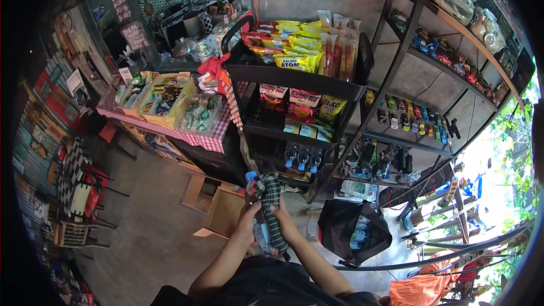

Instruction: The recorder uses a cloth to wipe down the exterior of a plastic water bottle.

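My left hand (245, 220) is closed around a clear plastic water bottle (262, 234) with a blue cap, held upright before my body. Against the bottle lies a dark striped cloth (272, 216), bunched lengthwise, and my right hand (284, 219) grips it. Beyond both hands stands a black tiered cart (297, 77). Yellow and red snack packets (294, 61) and long wrapped snacks fill its top tier. More snack bags (304, 104) sit on the middle tier, and several capped bottles (302, 157) stand on the lowest one.
An open cardboard box (225, 212) lies on the floor at left. A black bag (355, 233) with bottles inside stands at right. Left of the cart is a table with a checked cloth (212, 138) and snack trays. A metal shelf (408, 136) holds toy cars. Orange fabric (420, 287) shows at lower right.
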Action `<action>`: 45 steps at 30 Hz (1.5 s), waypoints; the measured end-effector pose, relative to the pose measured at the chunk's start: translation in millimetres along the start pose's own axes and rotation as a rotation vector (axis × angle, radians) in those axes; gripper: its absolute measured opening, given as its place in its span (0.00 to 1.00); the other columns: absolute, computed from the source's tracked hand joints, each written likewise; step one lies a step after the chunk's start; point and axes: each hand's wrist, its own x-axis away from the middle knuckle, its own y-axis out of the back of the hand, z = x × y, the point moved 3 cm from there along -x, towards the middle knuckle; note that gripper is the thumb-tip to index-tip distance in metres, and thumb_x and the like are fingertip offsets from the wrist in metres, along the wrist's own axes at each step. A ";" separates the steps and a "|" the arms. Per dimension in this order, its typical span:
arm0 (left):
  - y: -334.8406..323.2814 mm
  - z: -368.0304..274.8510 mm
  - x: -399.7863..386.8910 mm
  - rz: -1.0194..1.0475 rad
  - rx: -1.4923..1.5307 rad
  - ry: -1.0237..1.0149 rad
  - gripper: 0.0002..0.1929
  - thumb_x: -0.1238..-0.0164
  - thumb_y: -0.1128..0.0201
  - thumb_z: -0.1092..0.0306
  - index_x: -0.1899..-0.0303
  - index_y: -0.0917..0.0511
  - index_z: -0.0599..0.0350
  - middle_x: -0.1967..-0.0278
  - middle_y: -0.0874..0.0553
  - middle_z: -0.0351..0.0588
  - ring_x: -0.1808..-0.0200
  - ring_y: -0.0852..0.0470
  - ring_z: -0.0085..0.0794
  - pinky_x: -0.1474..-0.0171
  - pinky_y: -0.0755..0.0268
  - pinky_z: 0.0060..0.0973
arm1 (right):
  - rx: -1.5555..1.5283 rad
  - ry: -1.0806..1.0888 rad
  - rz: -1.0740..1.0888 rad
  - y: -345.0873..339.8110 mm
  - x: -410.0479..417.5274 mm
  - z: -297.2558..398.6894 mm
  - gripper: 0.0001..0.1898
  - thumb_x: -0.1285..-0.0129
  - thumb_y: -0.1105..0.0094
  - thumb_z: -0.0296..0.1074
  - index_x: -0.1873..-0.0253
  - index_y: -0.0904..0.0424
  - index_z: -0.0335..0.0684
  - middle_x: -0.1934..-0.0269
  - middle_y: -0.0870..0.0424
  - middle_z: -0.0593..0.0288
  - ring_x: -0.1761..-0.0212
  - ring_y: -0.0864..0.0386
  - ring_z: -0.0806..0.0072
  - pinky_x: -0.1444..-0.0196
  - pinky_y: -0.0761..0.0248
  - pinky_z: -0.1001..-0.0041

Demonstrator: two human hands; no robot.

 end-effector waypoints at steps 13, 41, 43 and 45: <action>22.1 -34.4 -13.4 0.283 -0.330 0.111 0.29 0.27 0.55 0.55 0.29 0.46 0.53 0.33 0.39 0.44 0.32 0.40 0.27 0.31 0.46 0.28 | 0.810 0.631 0.011 -44.4 -17.8 69.1 0.29 0.52 0.49 0.40 0.41 0.24 0.43 0.33 0.33 0.53 0.25 0.50 0.52 0.27 0.60 0.51; 75.1 -137.0 5.2 0.433 -0.457 0.010 0.23 0.39 0.36 0.68 0.43 0.33 0.58 0.52 0.23 0.43 0.53 0.24 0.27 0.44 0.35 0.26 | -0.384 0.029 -0.500 -146.6 -35.5 -20.3 0.20 0.27 0.59 0.43 0.36 0.35 0.41 0.51 0.23 0.62 0.53 0.25 0.76 0.47 0.31 0.75; 80.3 -137.9 -0.8 0.348 -0.413 -0.065 0.22 0.39 0.36 0.68 0.44 0.32 0.58 0.52 0.23 0.42 0.52 0.24 0.27 0.45 0.35 0.26 | -0.190 0.048 -0.533 -161.1 -28.3 -17.4 0.22 0.27 0.58 0.41 0.33 0.43 0.39 0.49 0.27 0.58 0.51 0.27 0.74 0.47 0.33 0.75; 93.2 -137.3 -12.3 0.248 -0.384 -0.147 0.19 0.37 0.38 0.69 0.46 0.31 0.58 0.52 0.22 0.42 0.52 0.24 0.27 0.46 0.34 0.26 | 0.026 0.095 -0.499 -170.8 -20.2 -24.9 0.23 0.28 0.56 0.39 0.32 0.44 0.37 0.47 0.28 0.57 0.48 0.28 0.72 0.45 0.34 0.74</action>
